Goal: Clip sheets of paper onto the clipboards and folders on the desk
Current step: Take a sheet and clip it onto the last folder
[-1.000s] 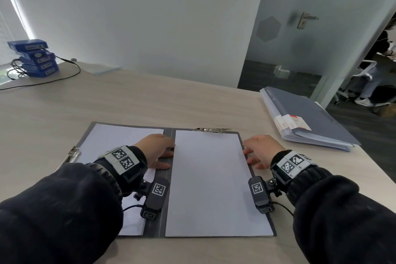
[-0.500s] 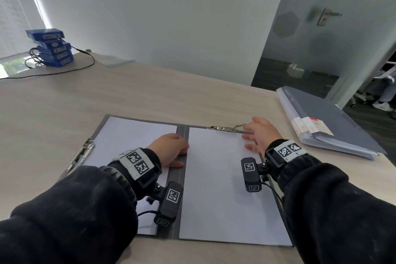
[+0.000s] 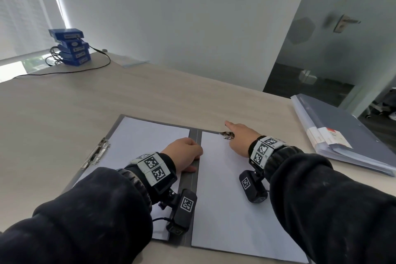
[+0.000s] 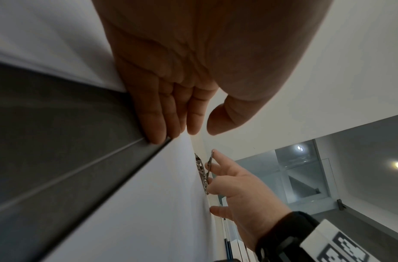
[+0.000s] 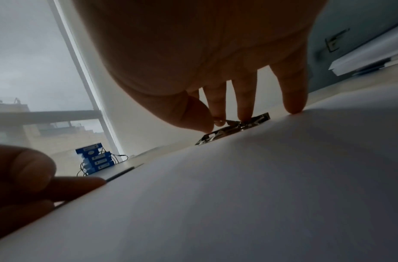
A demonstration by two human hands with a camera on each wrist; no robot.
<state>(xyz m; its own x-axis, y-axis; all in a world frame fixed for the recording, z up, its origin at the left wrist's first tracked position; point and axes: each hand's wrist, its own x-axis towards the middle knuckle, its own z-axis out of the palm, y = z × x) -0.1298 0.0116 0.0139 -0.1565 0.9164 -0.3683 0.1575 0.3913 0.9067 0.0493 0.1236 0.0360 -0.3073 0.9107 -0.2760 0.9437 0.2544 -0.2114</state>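
Note:
A grey folder (image 3: 195,135) lies open on the desk with a white sheet on each half. The left sheet (image 3: 145,137) sits under a metal clip (image 3: 96,153) at its outer edge. My left hand (image 3: 184,152) rests by the spine, its straight fingers (image 4: 162,113) pressing the inner edge of the right sheet (image 3: 225,210). My right hand (image 3: 242,137) is at that sheet's top edge. Its thumb and forefinger pinch the raised lever (image 4: 210,164) of the top clip (image 5: 236,127), and the little finger touches the paper.
A stack of closed grey folders (image 3: 342,133) lies at the desk's right edge. Blue boxes (image 3: 70,47) with black cables stand at the far left corner. A glass door and white wall are behind the desk.
My right hand moved from the right sheet's side edge up to the top clip and took hold of its lever. The left hand stayed by the spine.

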